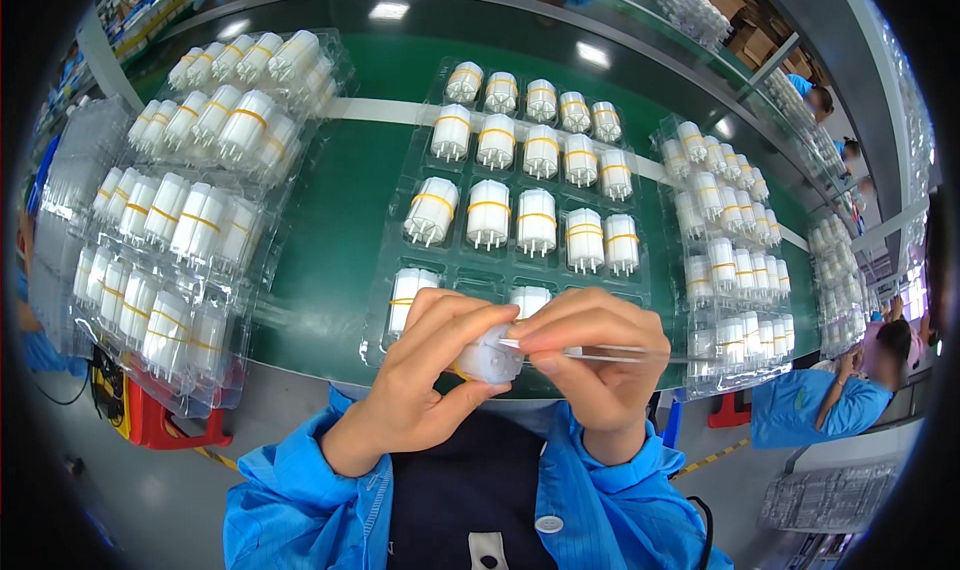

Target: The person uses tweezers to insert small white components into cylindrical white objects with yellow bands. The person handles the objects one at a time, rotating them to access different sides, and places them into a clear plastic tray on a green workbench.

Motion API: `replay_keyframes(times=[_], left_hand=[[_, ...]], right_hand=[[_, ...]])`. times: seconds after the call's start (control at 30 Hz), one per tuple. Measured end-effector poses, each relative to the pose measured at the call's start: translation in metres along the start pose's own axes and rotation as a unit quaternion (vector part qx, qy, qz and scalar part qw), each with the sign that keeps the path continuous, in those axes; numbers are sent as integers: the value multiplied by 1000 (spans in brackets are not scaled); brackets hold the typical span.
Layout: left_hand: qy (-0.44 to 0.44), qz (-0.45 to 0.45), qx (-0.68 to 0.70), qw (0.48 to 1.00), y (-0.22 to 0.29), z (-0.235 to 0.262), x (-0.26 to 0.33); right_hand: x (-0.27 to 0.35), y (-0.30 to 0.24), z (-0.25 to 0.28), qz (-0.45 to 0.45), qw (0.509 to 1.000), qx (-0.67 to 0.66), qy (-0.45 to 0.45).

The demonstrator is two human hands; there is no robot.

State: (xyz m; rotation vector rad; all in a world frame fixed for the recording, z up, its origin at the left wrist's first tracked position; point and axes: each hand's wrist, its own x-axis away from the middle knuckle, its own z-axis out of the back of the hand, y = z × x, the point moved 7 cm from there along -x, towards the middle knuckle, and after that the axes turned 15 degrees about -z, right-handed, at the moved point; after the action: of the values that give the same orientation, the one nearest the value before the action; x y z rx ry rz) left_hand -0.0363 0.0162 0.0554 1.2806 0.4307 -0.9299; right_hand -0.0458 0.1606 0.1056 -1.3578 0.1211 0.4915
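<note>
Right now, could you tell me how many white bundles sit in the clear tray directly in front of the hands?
17 visible in the middle tray: five across the back row, five in the second, five in the third, and two in the nearest row, left and centre. The hands may hide more there.

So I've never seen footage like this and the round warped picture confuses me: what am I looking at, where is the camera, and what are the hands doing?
The camera sits on a person's head and looks down; its fisheye lens bends the straight edges. The blue sleeves at the bottom are that person's own arms. The left hand holds a small white plastic cylinder part. The right hand holds a thin metal tool, probably tweezers, with its tip at that part. In front lies a green table with a clear plastic tray of matching white cylinders with yellow bands. More filled trays are stacked at the left and right. Another worker in blue sits at the right.
</note>
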Motion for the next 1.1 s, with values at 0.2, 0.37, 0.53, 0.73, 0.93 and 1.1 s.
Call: replay_keyframes(times=[0.2, 0.37, 0.53, 0.73, 0.93, 1.1], left_hand=[[4, -31, -62, 998, 8, 7, -7], [115, -18, -42, 992, -4, 8, 1], [109, -15, -81, 991, 1, 5, 2], [77, -37, -125, 988, 7, 6, 0], [77, -41, -137, 987, 6, 6, 2], [86, -36, -126, 988, 6, 4, 3]], right_hand=[[1, -2, 2, -17, 999, -46, 11], [19, 9, -2, -41, 972, -210, 92], [19, 14, -10, -51, 985, -138, 95], [18, 15, -10, -36, 985, -140, 95], [18, 22, -10, -43, 981, -166, 90], [18, 22, -10, -49, 978, -185, 87]])
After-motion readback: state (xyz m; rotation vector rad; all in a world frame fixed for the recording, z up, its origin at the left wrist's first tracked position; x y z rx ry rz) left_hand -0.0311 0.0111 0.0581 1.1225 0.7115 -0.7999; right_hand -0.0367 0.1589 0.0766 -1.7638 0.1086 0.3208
